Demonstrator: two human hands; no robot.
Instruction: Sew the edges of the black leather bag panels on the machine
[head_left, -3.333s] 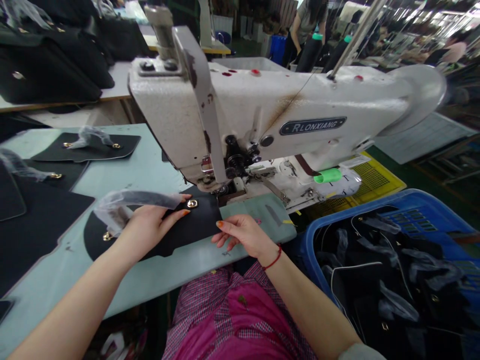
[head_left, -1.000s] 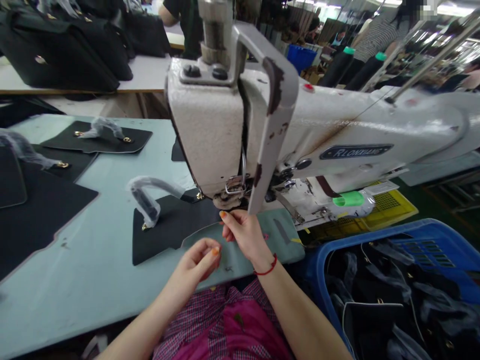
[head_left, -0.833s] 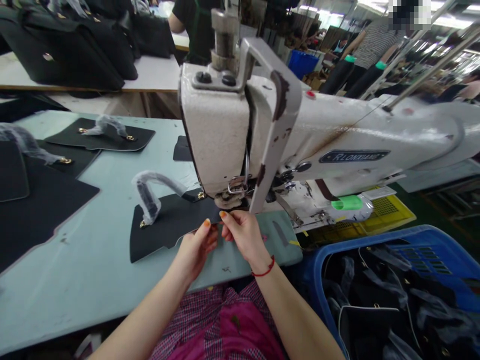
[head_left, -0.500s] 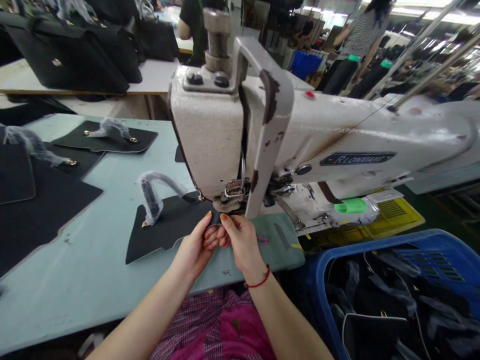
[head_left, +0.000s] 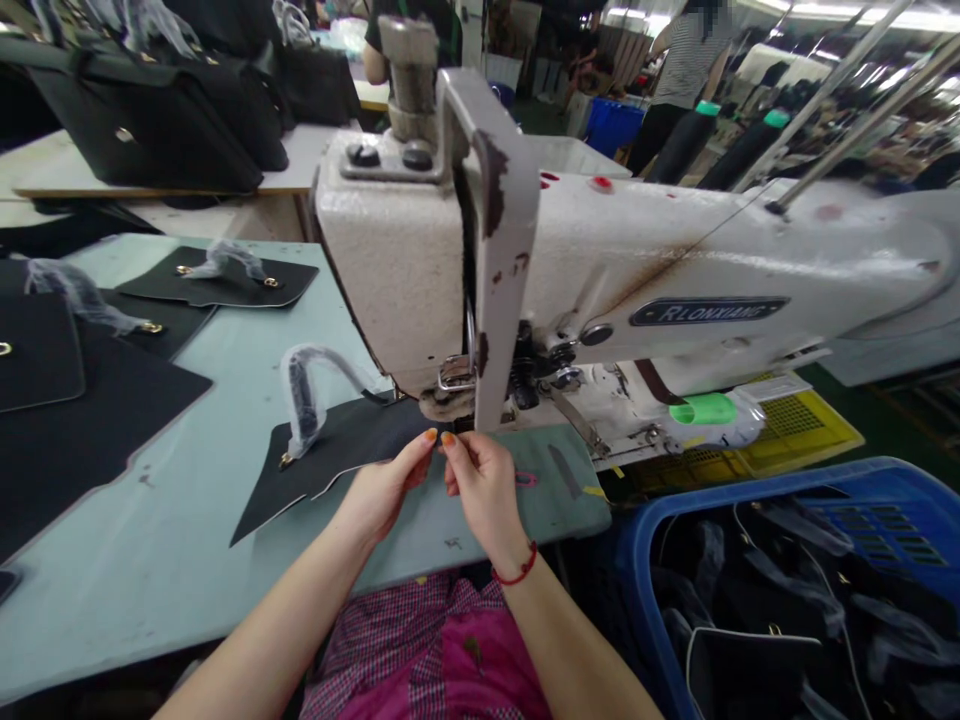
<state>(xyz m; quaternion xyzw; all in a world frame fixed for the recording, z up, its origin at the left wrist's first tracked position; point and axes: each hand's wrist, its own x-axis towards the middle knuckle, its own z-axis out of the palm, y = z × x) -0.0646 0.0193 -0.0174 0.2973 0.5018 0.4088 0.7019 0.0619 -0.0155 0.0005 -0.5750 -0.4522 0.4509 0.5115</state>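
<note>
A flat black bag panel (head_left: 341, 437) with a pale cut edge lies under the head of a white sewing machine (head_left: 390, 270). Its arched handle (head_left: 304, 405), wrapped in clear plastic, stands up from it with gold-coloured fittings. My left hand (head_left: 390, 488) pinches the panel's near edge, thumb on top, just in front of the presser foot. Close beside it, my right hand (head_left: 484, 485) is closed with thumb and fingertips at the panel's right end. The machine head hides the far part of the panel, and the needle point cannot be made out.
More black panels (head_left: 82, 420) lie on the pale green table (head_left: 180, 560) at left. A blue basket (head_left: 637, 560) of black pieces stands at right, before a yellow crate (head_left: 825, 430). Black bags (head_left: 157, 130) stand on a bench behind. People are in the background.
My fingers have drawn apart from their bunched hold into separate pinches. The panel's near left corner has swung slightly towards me and left. The whole view has shifted a little.
</note>
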